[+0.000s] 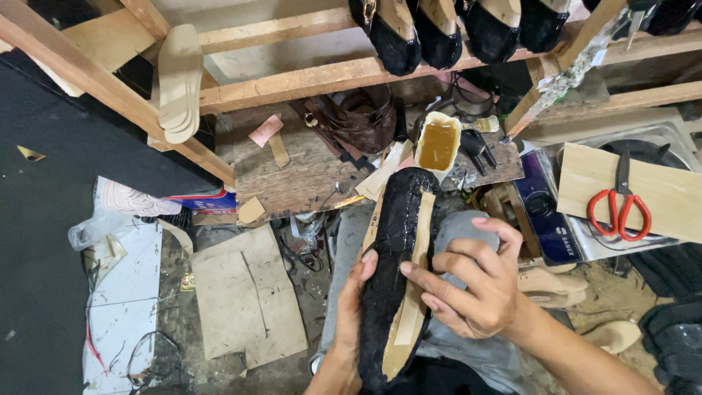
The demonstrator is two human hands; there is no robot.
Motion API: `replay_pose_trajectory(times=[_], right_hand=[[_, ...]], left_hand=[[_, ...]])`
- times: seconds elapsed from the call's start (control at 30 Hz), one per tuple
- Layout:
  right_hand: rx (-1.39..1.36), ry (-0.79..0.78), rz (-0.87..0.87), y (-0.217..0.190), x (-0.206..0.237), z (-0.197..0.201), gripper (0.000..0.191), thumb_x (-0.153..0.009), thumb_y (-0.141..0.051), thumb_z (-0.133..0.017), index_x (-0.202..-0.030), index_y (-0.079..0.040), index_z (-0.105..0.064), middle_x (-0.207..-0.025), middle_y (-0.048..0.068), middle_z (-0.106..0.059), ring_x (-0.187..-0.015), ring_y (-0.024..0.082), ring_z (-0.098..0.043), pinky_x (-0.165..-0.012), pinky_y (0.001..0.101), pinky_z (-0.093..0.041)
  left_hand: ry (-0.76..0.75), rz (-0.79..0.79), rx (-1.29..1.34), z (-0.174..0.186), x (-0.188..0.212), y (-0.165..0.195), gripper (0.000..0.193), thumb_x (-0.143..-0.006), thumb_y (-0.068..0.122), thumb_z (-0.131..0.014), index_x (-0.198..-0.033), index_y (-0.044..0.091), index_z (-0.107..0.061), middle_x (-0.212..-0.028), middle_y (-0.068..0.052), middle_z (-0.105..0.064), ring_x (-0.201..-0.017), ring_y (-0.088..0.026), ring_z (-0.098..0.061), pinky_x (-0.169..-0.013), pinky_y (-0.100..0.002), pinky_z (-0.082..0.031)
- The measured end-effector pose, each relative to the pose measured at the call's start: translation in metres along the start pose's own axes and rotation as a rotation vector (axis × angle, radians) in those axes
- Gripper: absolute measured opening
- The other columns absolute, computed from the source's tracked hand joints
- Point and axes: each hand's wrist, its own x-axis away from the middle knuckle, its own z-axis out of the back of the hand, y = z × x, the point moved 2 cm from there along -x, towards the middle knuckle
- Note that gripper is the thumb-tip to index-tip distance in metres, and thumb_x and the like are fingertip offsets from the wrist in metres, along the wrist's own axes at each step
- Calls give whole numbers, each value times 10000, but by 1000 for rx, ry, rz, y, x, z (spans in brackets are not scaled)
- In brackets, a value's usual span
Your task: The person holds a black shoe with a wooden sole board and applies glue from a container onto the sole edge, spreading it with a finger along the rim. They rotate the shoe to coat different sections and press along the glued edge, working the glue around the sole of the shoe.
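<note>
Over our lap, we hold a black shoe upper (395, 249) stretched on a last, sole side up, its toe pointing away from us toward the workbench. Our left hand (352, 307) wraps the shoe's left edge, fingers curled closed against the black fabric. Our right hand (468, 281) rests on the right side, fingers half bent, the fingertips (409, 271) pressing onto the tan insole strip (413, 292) that runs along the bottom of the shoe. Just beyond the toe sits an open container of amber glue (437, 144) on the wooden workbench (292, 172). Red-handled scissors (620, 208) lie on a pale board (658, 190) to the right, well apart from our hands. Black finished shoes (439, 29) hang on the rack above, and cardboard pieces (245, 292) lie on the floor at left.
</note>
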Motion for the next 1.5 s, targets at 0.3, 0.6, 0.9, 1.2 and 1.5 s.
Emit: replay_pose_trajectory(times=[0.3,0.6,0.9,1.2,1.5], right_hand=[[3,-17,-73,7,-1,-8,304,-867,-299,-673,-1110,-168,-799,-899,6,-589,-918,233,-563,-1050,566,-334],[-171,-20,-621,140,22,-60,456,-947,4,-578,-1394,-78,-618,-1119,126,-596,-1062,333,-585,-980,392,-458],[343,-568,-482,191,71,-138,585,-681,13,-702,-1209,-233,-755,-1586,240,-373,-1356,477,-348,-1006,533,-369],[-176,-316,-733,133,33,-77,189,-849,11,-544,-950,-68,-682,-1399,89,-656,-1324,290,-582,-1117,458,-476],[-484,-39,-437,-6,4,-27,518,-1017,-345,-420,-1378,-48,-641,-1625,210,-416,-1557,417,-321,-1283,522,-217]], left_hand=[[-6,-16,-29,4,-2,2,495,-945,379,-566,-1317,55,-604,-1099,-130,-742,-904,-238,-731,-807,-369,-599],[-18,115,242,20,-19,10,571,-942,429,-604,-1328,8,-589,-1119,-159,-724,-944,-294,-731,-959,-481,-611],[-135,-94,180,43,-33,14,610,-988,415,-582,-1488,76,-494,-1312,-228,-645,-1158,-340,-660,-995,-533,-573],[-225,-214,62,26,-36,19,681,-960,385,-574,-1586,293,-320,-1363,-183,-594,-1186,-393,-635,-888,-583,-576],[-187,-437,-220,-4,-23,10,747,-954,348,-524,-1623,153,-253,-1529,-163,-485,-1321,-314,-567,-1130,-465,-450]])
